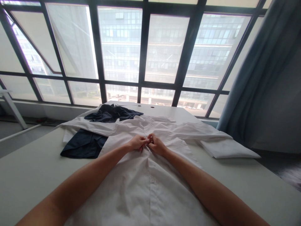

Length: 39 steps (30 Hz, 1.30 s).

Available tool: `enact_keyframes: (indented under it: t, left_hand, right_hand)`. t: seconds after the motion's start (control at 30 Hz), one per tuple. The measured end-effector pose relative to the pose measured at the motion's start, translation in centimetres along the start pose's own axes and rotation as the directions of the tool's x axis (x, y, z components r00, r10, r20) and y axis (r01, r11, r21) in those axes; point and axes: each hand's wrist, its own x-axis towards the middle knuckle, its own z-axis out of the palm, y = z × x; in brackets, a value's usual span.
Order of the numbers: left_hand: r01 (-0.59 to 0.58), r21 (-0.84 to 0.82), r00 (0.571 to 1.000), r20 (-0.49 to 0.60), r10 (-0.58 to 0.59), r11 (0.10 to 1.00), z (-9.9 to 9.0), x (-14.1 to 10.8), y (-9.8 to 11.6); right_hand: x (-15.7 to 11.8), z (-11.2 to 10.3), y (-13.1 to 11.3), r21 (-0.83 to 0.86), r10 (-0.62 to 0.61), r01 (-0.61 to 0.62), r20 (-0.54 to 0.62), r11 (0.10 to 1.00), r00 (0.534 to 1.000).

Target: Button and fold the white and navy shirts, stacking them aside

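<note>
A white button-up shirt [134,175] lies spread on the table, its sleeves stretched out to both sides and its collar toward the window. Along its middle runs the front placket [152,185]. My left hand [138,142] pinches the placket at about chest height, fingers closed on the cloth. Right against it, my right hand [156,145] also grips the cloth with bent fingers. The fingertips of both hands nearly meet, and they hide whatever small part lies between them.
Dark navy cloth [86,144] lies under the left sleeve, with more dark cloth [113,113] behind it. Folded white cloth [228,149] rests under the right sleeve. The white table [30,179] reaches toward large windows [121,44]. A blue-grey curtain [256,72] hangs at the right.
</note>
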Motion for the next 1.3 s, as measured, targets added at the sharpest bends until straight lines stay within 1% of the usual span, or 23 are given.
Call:
enact_keyframes:
  t: [0.07, 0.27, 0.33, 0.4, 0.53, 0.6, 0.67, 0.77, 0.83, 0.87, 0.97, 1.1, 1.2, 1.3]
  left_hand:
    - [-0.001, -0.002, 1.000, -0.009, 0.001, 1.000, 0.1, 0.0, 0.1]
    - [0.026, -0.047, 0.996, -0.089, -0.030, 0.999, 0.3, -0.7, 0.8]
    - [0.020, -0.068, 0.995, -0.095, -0.026, 0.998, 0.2, -1.0, 1.0]
    - [0.016, -0.070, 0.997, -0.079, -0.021, 0.997, 0.1, -1.2, 1.1]
    - [-0.012, -0.028, 0.999, -0.042, 0.010, 1.000, -0.1, -1.1, 0.7]
    - [-0.044, 0.025, 0.997, -0.066, 0.046, 0.999, 0.0, -0.9, 0.4]
    - [-0.087, 0.130, 0.988, -0.118, 0.102, 0.988, 0.2, -0.6, 0.1]
    - [-0.162, 0.336, 0.948, -0.207, 0.240, 0.928, 0.5, -0.4, -0.1]
    - [-0.172, 0.437, 0.924, -0.239, 0.298, 0.883, 0.7, -0.4, -0.1]
    - [-0.159, 0.475, 0.921, -0.245, 0.304, 0.866, 0.8, -0.4, 0.0]
    - [-0.097, 0.566, 0.929, -0.243, 0.278, 0.819, 1.1, -0.5, 0.3]
    - [-0.072, 0.643, 0.936, -0.222, 0.275, 0.762, 1.4, -0.7, 0.7]
    - [-0.065, 0.667, 0.938, -0.213, 0.274, 0.742, 1.5, -0.7, 0.7]
    - [-0.056, 0.633, 0.939, -0.228, 0.256, 0.772, 1.4, -0.5, 0.5]
  right_hand:
    - [0.0, 0.2, 0.0, -0.005, -0.007, 0.007, -0.016, 1.000, 1.000]
    - [0.0, 0.0, -0.8, -0.153, 0.011, -0.028, -0.116, 0.988, 0.993]
    - [0.0, -0.3, -1.0, -0.158, 0.015, -0.034, -0.120, 0.987, 0.993]
    - [0.0, -0.4, -1.0, -0.151, 0.017, -0.033, -0.109, 0.988, 0.994]
    - [-0.1, -0.5, -0.9, -0.132, 0.023, -0.032, -0.071, 0.991, 0.997]
    - [-0.1, -0.5, -0.9, -0.132, 0.026, -0.034, -0.056, 0.991, 0.998]
    - [-0.1, -0.5, -0.9, -0.146, 0.016, -0.023, -0.051, 0.989, 0.999]
    - [-0.1, -0.5, -1.1, -0.186, -0.004, -0.008, -0.067, 0.983, 0.998]
    - [-0.2, -0.5, -1.3, -0.229, -0.005, -0.012, -0.074, 0.973, 0.997]
    - [-0.3, -0.5, -1.5, -0.261, -0.006, -0.014, -0.076, 0.965, 0.997]
    - [-0.6, -0.4, -2.4, -0.392, -0.018, -0.012, -0.071, 0.920, 0.997]
    - [-0.9, -0.5, -3.3, -0.531, -0.004, -0.039, -0.080, 0.846, 0.997]
    - [-0.9, -0.5, -3.5, -0.554, 0.017, -0.063, -0.088, 0.830, 0.996]
    - [-0.8, -0.5, -3.0, -0.524, 0.044, -0.092, -0.104, 0.847, 0.994]
